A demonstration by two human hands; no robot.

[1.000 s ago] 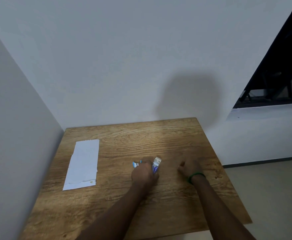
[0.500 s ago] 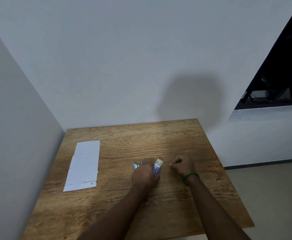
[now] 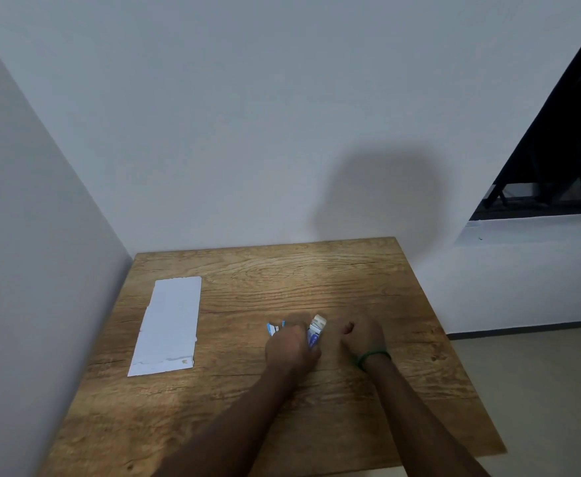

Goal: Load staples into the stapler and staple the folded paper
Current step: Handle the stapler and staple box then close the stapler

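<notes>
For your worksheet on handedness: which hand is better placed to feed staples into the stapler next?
Probably the right hand: it is beside the stapler, fingers curled, while the left hand already grips it.

The tabletop (image 3: 316,270) is brown with wavy wood lines. The folded paper (image 3: 170,325) is white. The little box (image 3: 316,330) is blue and white (a green band (image 3: 371,356) circles one wrist).

Both forearms are stretched forward; left hand (image 3: 290,346) is curled knuckles-up, right hand (image 3: 364,335) is loosely fisted just beside it.
</notes>
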